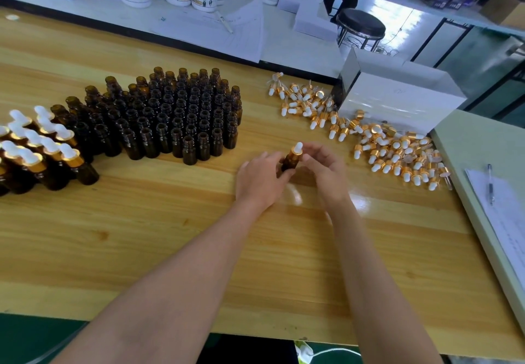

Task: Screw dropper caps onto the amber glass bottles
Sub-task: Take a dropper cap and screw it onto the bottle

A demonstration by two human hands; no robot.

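Amber glass sits between your 2 hands. Your left hand point(261, 177) grips the amber bottle point(289, 161) round its body, fingers curled in from the left side, and holds it upright with a slight lean. Your right hand point(326, 169) closes on it from the other side, thumb and fingertips pinching the dropper cap point(297, 148) at its gold collar; the white rubber bulb pokes up above your fingers. The cap sits on the bottle's neck, though how far it is threaded on cannot be told. Whether the bottle's base touches the wooden table point(170, 235) is hidden by your left hand.

Beyond your left hand and off to its left stands a tight block of uncapped bottles point(176, 113), all upright with open necks, the nearest of them near your knuckles. Farther left of that block, touching it, stand the capped bottles point(37, 147), gold collars and white bulbs on top.

Beyond your right hand and to its right, the loose dropper caps point(383, 147) lie scattered in a long heap, lying every way, some showing glass pipettes. Behind the heap, touching it, stands a white box point(397, 99). Well to the right of your right hand, a pen point(490, 183) lies on a sheet of paper point(505, 215).
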